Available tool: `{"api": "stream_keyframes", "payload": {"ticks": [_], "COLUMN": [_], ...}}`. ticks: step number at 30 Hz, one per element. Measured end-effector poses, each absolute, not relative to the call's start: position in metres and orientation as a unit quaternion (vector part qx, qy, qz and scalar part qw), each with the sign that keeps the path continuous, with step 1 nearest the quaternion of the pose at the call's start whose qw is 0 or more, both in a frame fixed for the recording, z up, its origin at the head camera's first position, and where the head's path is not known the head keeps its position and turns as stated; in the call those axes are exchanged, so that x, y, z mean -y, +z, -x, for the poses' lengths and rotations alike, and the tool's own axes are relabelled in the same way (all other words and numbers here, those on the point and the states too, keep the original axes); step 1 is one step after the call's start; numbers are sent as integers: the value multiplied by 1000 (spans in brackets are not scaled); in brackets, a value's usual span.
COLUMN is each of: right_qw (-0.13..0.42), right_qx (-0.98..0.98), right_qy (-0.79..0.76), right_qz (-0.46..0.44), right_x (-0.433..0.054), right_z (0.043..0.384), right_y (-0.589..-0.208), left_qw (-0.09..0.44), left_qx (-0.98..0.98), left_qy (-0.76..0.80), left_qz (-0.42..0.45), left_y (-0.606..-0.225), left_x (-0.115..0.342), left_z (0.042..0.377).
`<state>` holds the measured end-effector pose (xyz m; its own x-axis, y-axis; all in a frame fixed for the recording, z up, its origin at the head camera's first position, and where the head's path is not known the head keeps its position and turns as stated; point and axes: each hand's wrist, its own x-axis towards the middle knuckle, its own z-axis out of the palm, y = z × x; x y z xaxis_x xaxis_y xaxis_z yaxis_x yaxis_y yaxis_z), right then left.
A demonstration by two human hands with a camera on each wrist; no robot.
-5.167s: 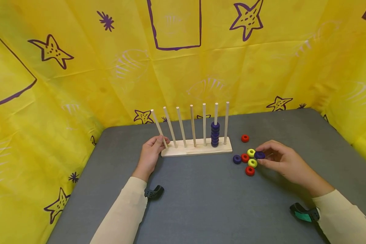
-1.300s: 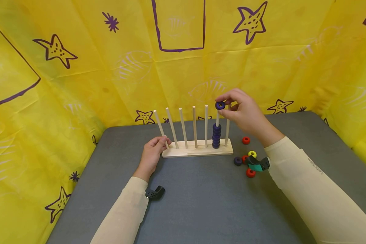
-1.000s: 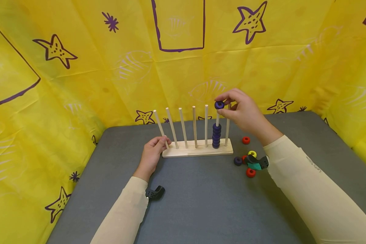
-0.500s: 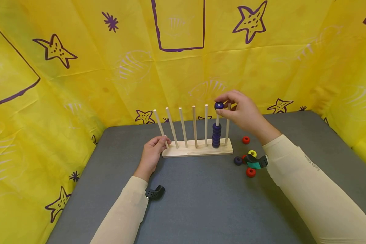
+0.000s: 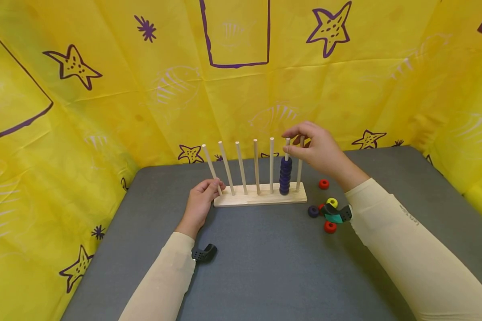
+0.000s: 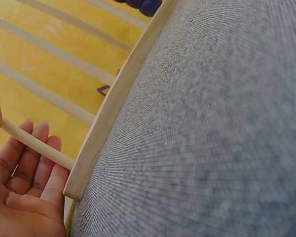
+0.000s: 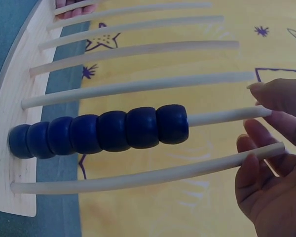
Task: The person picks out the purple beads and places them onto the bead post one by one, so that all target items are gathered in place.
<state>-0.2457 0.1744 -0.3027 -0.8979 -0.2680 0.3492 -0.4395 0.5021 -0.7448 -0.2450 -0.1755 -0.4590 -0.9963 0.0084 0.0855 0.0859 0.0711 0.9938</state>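
Observation:
A wooden rack [image 5: 237, 201] with a row of upright pegs stands on the table. Dark blue beads [image 5: 285, 178] are stacked on its second peg from the right, and the right wrist view shows this stack [image 7: 98, 131] closely. My left hand [image 5: 198, 203] holds the leftmost peg [image 6: 37, 143] low down between thumb and fingers, beside the base's end. Around the bare tip of the beaded peg [image 7: 227, 116], my right hand [image 5: 317, 145] has its thumb and index finger apart, with no bead between them. Its other fingers lie by the rightmost peg [image 7: 153, 175].
Right of the rack lie loose beads: a red bead [image 5: 324, 184] farther back, a yellow bead [image 5: 332, 203], a blue bead [image 5: 313, 211] and a red bead [image 5: 330, 227]. The right wrist strap [image 5: 337, 214] partly covers this group. A yellow cloth [image 5: 164, 111] hangs behind the grey table [image 5: 241, 267].
My right hand took a blue bead from the loose group to the second peg from the right and let it go; it dropped onto the stack. The left hand stayed on its peg.

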Motion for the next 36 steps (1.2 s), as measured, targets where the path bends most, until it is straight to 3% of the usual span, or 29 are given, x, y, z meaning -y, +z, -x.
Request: {"api": "stream_keyframes", "payload": {"ticks": [36], "right_qw": [50], "right_qx": [754], "right_qy": [622], "right_qz": [-205], "right_x": [-205], "right_z": [235], "right_y": [-326], "left_qw": [24], "left_qx": [731], "left_qy": [-681], "left_qz": [31], "left_y": [-462], "left_x": [177], "left_z": [247]}}
